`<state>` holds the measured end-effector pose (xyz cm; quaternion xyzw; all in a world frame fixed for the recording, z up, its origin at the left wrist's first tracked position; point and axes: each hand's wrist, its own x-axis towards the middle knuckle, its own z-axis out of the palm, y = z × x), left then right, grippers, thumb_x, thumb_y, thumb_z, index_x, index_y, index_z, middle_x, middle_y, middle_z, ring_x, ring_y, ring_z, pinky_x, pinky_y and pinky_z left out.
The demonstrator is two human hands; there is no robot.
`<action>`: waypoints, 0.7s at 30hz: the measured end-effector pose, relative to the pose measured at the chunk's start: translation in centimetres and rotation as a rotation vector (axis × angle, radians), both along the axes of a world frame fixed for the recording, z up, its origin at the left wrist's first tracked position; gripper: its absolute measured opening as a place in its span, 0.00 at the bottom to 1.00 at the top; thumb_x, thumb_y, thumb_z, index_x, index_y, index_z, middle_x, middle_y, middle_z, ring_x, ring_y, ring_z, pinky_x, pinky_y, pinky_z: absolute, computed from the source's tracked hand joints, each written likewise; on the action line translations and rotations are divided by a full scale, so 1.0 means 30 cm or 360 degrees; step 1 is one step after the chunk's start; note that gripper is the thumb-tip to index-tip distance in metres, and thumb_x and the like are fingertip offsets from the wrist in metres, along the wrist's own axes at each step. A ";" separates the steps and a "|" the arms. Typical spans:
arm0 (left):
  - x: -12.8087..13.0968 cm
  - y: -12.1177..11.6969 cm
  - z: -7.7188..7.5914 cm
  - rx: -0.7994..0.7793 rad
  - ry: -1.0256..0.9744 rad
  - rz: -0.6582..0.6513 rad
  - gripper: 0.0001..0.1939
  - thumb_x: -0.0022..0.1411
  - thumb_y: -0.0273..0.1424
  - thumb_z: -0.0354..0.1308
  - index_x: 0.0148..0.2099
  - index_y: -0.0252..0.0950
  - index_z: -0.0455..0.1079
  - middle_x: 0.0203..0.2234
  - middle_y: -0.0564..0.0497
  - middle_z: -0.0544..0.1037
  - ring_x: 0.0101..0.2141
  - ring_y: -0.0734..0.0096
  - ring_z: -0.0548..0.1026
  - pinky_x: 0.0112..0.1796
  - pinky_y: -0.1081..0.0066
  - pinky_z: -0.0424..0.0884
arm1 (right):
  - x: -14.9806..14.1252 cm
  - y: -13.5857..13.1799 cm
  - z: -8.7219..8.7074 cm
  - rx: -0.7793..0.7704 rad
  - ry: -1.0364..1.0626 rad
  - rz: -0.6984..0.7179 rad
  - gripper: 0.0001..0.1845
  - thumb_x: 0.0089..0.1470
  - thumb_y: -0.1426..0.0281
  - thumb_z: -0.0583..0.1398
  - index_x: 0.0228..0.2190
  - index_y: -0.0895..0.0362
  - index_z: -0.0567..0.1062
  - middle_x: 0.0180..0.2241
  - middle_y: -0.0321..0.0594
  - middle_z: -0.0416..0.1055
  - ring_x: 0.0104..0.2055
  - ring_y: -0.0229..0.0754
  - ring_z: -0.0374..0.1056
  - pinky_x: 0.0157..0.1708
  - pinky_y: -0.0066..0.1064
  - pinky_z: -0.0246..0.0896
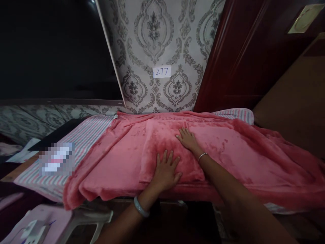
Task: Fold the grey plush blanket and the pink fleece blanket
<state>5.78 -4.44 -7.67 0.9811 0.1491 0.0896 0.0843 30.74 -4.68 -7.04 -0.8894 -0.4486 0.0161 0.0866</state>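
A plush pink-red blanket (111, 159) lies spread over the table, and a layer of it is folded over in the middle. My left hand (166, 169) rests flat on the near part of that fold, fingers spread, with a pale bangle on the wrist. Farther back and to the right, my right hand (187, 138) presses on the same fold with its fingers apart; a thin silver bracelet circles that wrist. Both palms touch the plush. On the right, the blanket bunches into loose folds and hangs past the table's edge.
A striped cloth (93, 130) shows under the blanket at the left. A blurred-out item (57, 159) lies on it. Behind are a large dark TV screen (56, 51), patterned wallpaper with a "277" label (161, 71), and a dark red door (236, 51). A pink stool (48, 217) stands lower left.
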 end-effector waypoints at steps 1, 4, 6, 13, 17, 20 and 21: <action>0.001 0.000 0.002 0.0003 0.0000 0.0004 0.35 0.70 0.49 0.50 0.74 0.44 0.54 0.74 0.40 0.51 0.72 0.39 0.43 0.66 0.30 0.43 | 0.002 0.012 0.029 -0.0038 0.0068 -0.0033 0.34 0.71 0.54 0.42 0.70 0.57 0.55 0.73 0.51 0.46 0.74 0.53 0.42 0.68 0.58 0.43; 0.002 -0.002 0.000 0.0013 -0.0008 0.0020 0.35 0.70 0.49 0.50 0.74 0.44 0.54 0.74 0.40 0.50 0.72 0.39 0.44 0.66 0.30 0.43 | 0.000 0.062 0.118 0.0021 0.0190 -0.0138 0.33 0.71 0.55 0.42 0.70 0.54 0.58 0.72 0.49 0.51 0.73 0.54 0.46 0.67 0.60 0.44; 0.002 -0.002 -0.005 0.0019 -0.0016 0.0016 0.35 0.70 0.49 0.50 0.74 0.44 0.54 0.74 0.40 0.50 0.72 0.39 0.44 0.66 0.30 0.43 | -0.005 0.091 0.154 0.0197 0.0160 -0.0193 0.32 0.70 0.57 0.44 0.69 0.53 0.58 0.72 0.48 0.49 0.74 0.56 0.44 0.68 0.58 0.44; -0.005 0.006 -0.010 0.0035 -0.0027 0.0001 0.35 0.70 0.48 0.51 0.74 0.46 0.53 0.74 0.42 0.50 0.72 0.40 0.45 0.65 0.29 0.45 | 0.031 0.102 0.104 0.0383 0.0342 -0.0580 0.33 0.69 0.62 0.46 0.70 0.62 0.56 0.61 0.58 0.67 0.63 0.57 0.64 0.60 0.49 0.60; -0.008 0.010 -0.013 0.0027 -0.0034 0.0000 0.34 0.70 0.47 0.51 0.74 0.47 0.53 0.74 0.43 0.49 0.72 0.41 0.44 0.66 0.31 0.45 | 0.093 0.105 0.109 0.0330 0.0443 -0.0535 0.34 0.66 0.64 0.52 0.70 0.55 0.56 0.60 0.52 0.69 0.59 0.53 0.68 0.56 0.41 0.64; -0.008 0.014 -0.020 0.0019 -0.0054 -0.0006 0.34 0.70 0.46 0.52 0.74 0.47 0.52 0.74 0.44 0.48 0.73 0.42 0.42 0.66 0.32 0.44 | 0.106 0.093 0.107 0.0370 0.0404 -0.0527 0.30 0.68 0.68 0.49 0.69 0.51 0.60 0.64 0.51 0.64 0.59 0.49 0.68 0.56 0.35 0.63; -0.008 0.014 -0.020 0.0020 -0.0051 -0.0005 0.34 0.70 0.46 0.52 0.74 0.47 0.52 0.74 0.44 0.48 0.73 0.42 0.42 0.66 0.31 0.44 | 0.100 0.085 0.101 0.0382 0.0378 -0.0537 0.29 0.69 0.68 0.46 0.68 0.51 0.61 0.64 0.51 0.63 0.59 0.49 0.68 0.56 0.36 0.63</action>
